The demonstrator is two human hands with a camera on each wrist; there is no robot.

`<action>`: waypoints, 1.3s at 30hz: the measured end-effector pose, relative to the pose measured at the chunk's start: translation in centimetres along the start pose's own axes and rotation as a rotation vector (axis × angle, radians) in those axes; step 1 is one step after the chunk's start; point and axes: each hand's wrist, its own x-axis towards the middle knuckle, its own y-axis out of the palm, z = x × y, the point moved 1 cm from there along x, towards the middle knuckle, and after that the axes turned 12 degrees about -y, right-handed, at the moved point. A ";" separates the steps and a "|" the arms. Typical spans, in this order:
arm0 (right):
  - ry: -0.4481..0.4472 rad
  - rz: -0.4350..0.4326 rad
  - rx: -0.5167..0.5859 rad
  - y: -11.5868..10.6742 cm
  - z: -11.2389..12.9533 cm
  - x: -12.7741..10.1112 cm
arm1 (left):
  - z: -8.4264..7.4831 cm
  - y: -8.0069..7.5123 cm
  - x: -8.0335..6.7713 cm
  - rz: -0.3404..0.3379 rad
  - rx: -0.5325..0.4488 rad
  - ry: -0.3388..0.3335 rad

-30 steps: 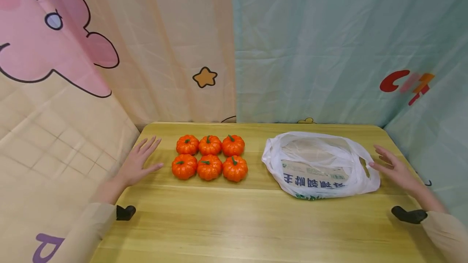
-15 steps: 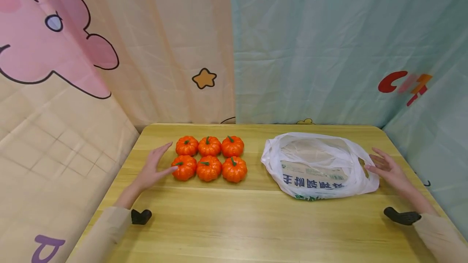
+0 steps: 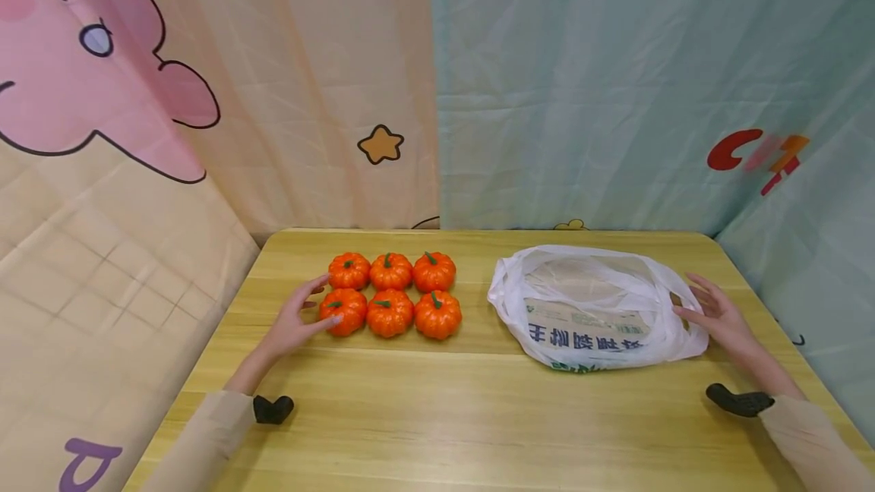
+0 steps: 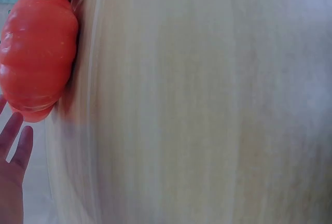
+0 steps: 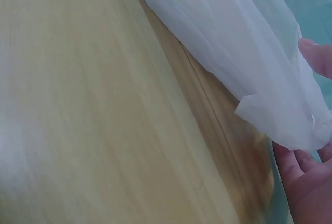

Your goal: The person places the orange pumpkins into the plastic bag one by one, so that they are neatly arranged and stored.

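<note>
Small orange pumpkins with green stems stand in two rows of three on the table. At the near-left pumpkin [image 3: 344, 312], my left hand [image 3: 290, 325] has its fingers spread, the thumb overlapping the front of it and the index finger reaching behind. The left wrist view shows fingertips [image 4: 18, 125] right at the pumpkin's side [image 4: 39, 53]. A white plastic bag [image 3: 547, 348] with printed characters lies on the right, its mouth facing up. My right hand [image 3: 724, 321] is at the bag's right handle, thumb above the plastic and fingers [image 5: 288, 164] at its lower edge.
The wooden table [image 3: 437, 424] ends at a back edge against a printed curtain [image 3: 581, 97]. More curtain hangs at both sides. The far-row pumpkins [image 3: 391, 272] stand close behind the near row. A black wrist strap piece [image 3: 273, 410] shows at my left sleeve.
My left hand has moved right, from beside the pumpkins to the near-left one. My right hand has shifted slightly left over the bag's handle. Pumpkins and bag have stayed put.
</note>
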 end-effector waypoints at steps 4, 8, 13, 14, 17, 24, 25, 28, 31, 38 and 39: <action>0.021 0.010 -0.058 0.4 0.4 0.5 | 0.2 0.1 0.1 0.006 -0.013 -0.010; 0.017 0.011 -0.065 0.6 0.6 0.7 | 0.3 0.2 0.1 0.019 -0.001 -0.024; -0.032 0.016 -0.060 0.9 0.6 1.0 | 0.2 0.3 0.1 0.036 0.011 -0.025; -0.034 0.020 -0.065 1.0 0.6 1.1 | 0.2 0.3 0.1 0.037 0.012 -0.026; -0.022 0.034 -0.076 1.0 0.8 1.3 | 0.2 0.4 0.2 0.042 0.010 -0.031; 0.049 0.106 -0.064 1.1 0.6 1.8 | 0.2 0.8 0.4 0.056 0.005 -0.032; 0.055 0.111 -0.066 1.1 0.6 1.8 | 0.2 0.8 0.4 0.057 0.005 -0.035; 0.054 0.115 -0.083 1.3 0.4 1.8 | 0.1 0.9 0.3 0.058 0.010 -0.049; 0.045 0.108 -0.102 1.5 0.6 1.8 | 0.1 1.0 0.3 0.057 0.016 -0.058; 0.014 0.102 -0.113 1.9 1.0 1.8 | 1.0 1.2 0.3 0.053 0.048 -0.044; 0.011 0.104 -0.114 1.9 1.0 1.8 | 1.4 1.3 0.4 0.051 0.052 -0.040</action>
